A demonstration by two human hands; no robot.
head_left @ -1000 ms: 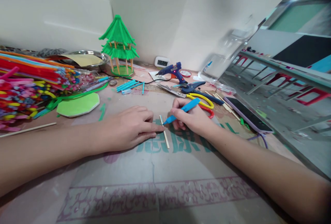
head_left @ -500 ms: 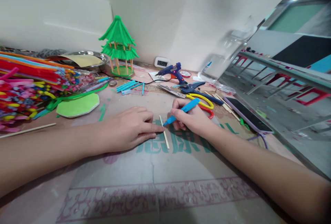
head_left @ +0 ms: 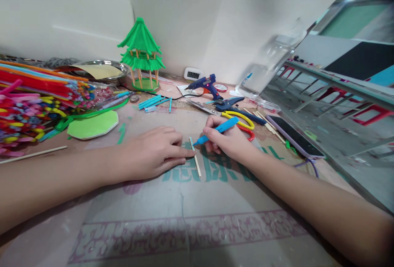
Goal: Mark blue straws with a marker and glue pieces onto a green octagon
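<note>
My right hand (head_left: 220, 137) is closed around a blue marker (head_left: 222, 129). The marker's tip touches the upper part of a short wooden stick (head_left: 197, 166), which lies slanted on the plastic-covered tabletop. Blue colour shows along the stick's far half, while its near half is bare wood. With its index fingertip, my left hand (head_left: 161, 150) pins the stick down near the middle; the other fingers are bent, and the palm side is hidden.
Behind my hands are yellow-handled scissors (head_left: 237, 119), pliers (head_left: 229, 103), a glue gun (head_left: 203, 86), blue sticks (head_left: 154, 102) and a green-roofed pavilion model (head_left: 141, 55). Pipe cleaners (head_left: 33, 107) and a green octagon (head_left: 92, 125) lie left; a phone (head_left: 294, 135) lies right.
The marker tip has moved slightly away from me along the stick, from beside my left fingertip. More blue is visible on the stick's far half. My left hand stays in place.
</note>
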